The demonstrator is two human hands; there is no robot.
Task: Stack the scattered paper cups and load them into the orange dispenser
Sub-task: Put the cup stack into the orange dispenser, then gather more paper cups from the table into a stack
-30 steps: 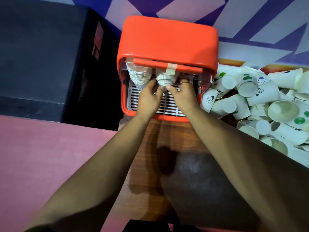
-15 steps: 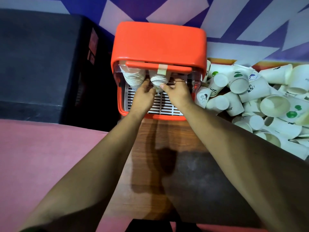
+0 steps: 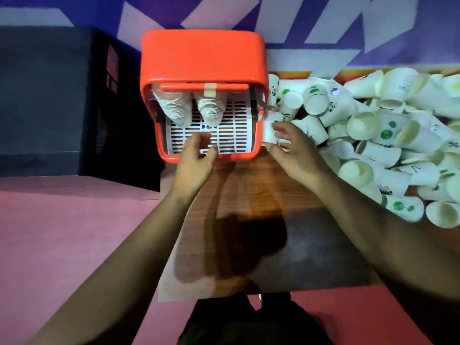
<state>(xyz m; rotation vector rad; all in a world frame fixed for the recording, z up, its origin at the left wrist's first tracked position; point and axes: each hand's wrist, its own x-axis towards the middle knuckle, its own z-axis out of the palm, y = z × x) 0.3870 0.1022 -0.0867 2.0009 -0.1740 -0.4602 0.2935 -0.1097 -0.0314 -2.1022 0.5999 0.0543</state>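
Setting, seen from above. At 12 o'clock, a wall (image 3: 323, 26) painted in blue and purple with pale angular panels. At 9 to 10 o'clock, a dark, box-shaped piece of furniture (image 3: 49, 95), mostly in shade. At 7 to 8 o'clock, a flat pink surface (image 3: 62, 232). At centre, a wood-grain bench (image 3: 249, 185), brightly lit at its far end and carrying a broad dark shadow (image 3: 249, 245) towards 6 o'clock.

The orange dispenser (image 3: 202, 56) stands upright against the wall, with a white slotted tray (image 3: 232, 135) at its base. Two nested stacks (image 3: 175, 108) of cups hang side by side under its hood. Loose paper cups (image 3: 373, 135), white with small prints, lie heaped to its right. One paper cup (image 3: 269, 130) sits just beside its front corner.
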